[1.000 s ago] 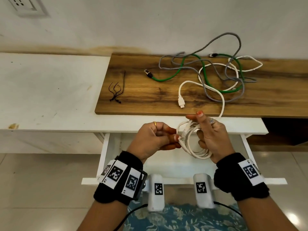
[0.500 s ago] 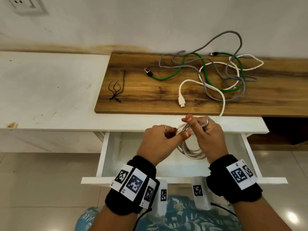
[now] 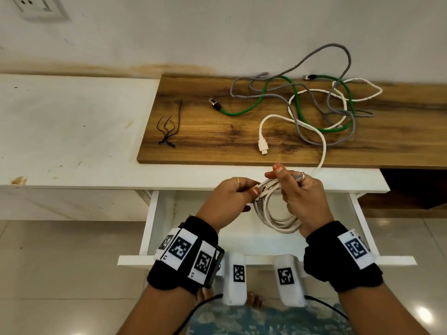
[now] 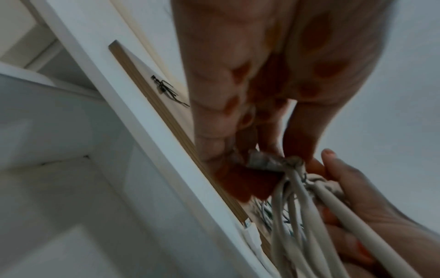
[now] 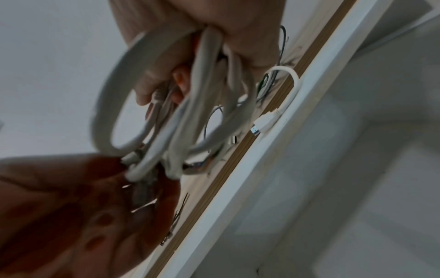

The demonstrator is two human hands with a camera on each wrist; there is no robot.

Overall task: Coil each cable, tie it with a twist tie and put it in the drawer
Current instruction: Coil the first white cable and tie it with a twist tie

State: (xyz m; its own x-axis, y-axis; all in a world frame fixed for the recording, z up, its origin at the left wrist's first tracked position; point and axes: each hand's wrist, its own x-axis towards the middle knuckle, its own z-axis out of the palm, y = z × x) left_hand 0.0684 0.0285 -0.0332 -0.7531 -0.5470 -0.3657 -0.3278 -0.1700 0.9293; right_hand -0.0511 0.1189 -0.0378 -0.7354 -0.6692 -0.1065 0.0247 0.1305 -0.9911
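A coiled white cable (image 3: 273, 213) hangs over the open white drawer (image 3: 154, 213), held by both hands. My right hand (image 3: 300, 197) grips the coil's top, its fingers curled round the loops (image 5: 202, 79). My left hand (image 3: 232, 197) pinches the coil at its upper left, near a plug end (image 4: 264, 161). A loose white strand (image 3: 323, 151) runs from my right hand up onto the wooden board. Black twist ties (image 3: 168, 131) lie on the board's left end. Green (image 3: 242, 111), grey (image 3: 314, 59) and white (image 3: 362, 93) cables lie tangled at the back right, with a white USB plug (image 3: 263, 147).
The wooden board (image 3: 217, 141) rests on a white table (image 3: 72, 131) against the wall. The drawer front (image 3: 135, 259) juts toward me below my wrists. A wall socket (image 3: 36, 6) is at the top left. Tiled floor lies on both sides.
Both hands stayed over the drawer with the coil; they rose a little toward the table edge and the left hand's pinch shifted along the coil's top.
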